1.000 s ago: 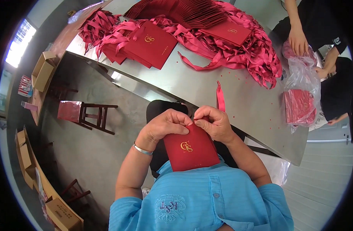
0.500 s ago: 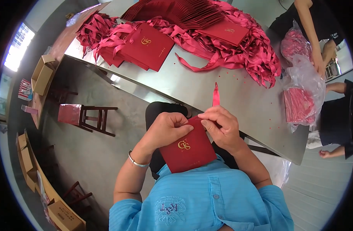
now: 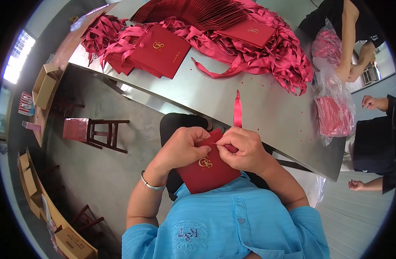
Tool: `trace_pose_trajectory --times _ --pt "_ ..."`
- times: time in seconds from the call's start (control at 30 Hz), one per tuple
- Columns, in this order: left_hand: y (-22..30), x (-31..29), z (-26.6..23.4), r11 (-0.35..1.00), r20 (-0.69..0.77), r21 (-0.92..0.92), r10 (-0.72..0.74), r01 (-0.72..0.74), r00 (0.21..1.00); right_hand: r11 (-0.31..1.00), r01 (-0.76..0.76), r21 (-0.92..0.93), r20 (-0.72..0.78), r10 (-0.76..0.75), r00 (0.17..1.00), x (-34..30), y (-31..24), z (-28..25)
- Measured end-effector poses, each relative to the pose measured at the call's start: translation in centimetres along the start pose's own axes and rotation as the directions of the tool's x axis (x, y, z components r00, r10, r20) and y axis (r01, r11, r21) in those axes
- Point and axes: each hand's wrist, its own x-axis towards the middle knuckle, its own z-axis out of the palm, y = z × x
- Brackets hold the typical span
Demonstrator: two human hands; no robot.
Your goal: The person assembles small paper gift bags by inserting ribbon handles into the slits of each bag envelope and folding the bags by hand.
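A small red paper gift bag [image 3: 208, 172] with a gold emblem lies flat in my lap, against my blue shirt. My left hand [image 3: 183, 146] pinches its top edge at the left, fingers closed with the thumb on the front. Just to the right, my right hand [image 3: 244, 149] is closed on a pinkish-red ribbon [image 3: 237, 110]. One length of it sticks up above the knuckles, and a thin tip pokes from the fingertips against the bag near its top edge. Whether that tip passes through a hole is too small to tell.
On the metal table [image 3: 267, 112] lie finished-looking red bags [image 3: 161, 52], a fanned row of bags [image 3: 189, 15] and a ribbon heap [image 3: 288, 64]. Plastic-wrapped red bundles [image 3: 334, 114] sit at the right, where other people's arms [image 3: 349, 39] reach in. A wooden stool [image 3: 109, 134] stands left.
My right hand has moved slightly down and left over the bag, its fingers curling tighter round the ribbon. At the right, another person's hands have shifted around the plastic bundle.
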Motion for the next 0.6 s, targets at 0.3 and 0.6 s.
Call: trace_pose_trajectory --times 0.3,0.6 --pt "-0.1 0.1 -0.2 0.995 0.034 -0.092 -0.034 0.037 0.999 0.991 0.086 -0.102 0.058 -0.080 0.995 1.1 -0.8 -0.1" --pt "0.0 0.4 -0.2 0.999 0.006 0.024 0.035 -0.035 0.999 0.931 0.090 -0.354 0.187 -0.023 0.982 1.3 -1.9 0.5"
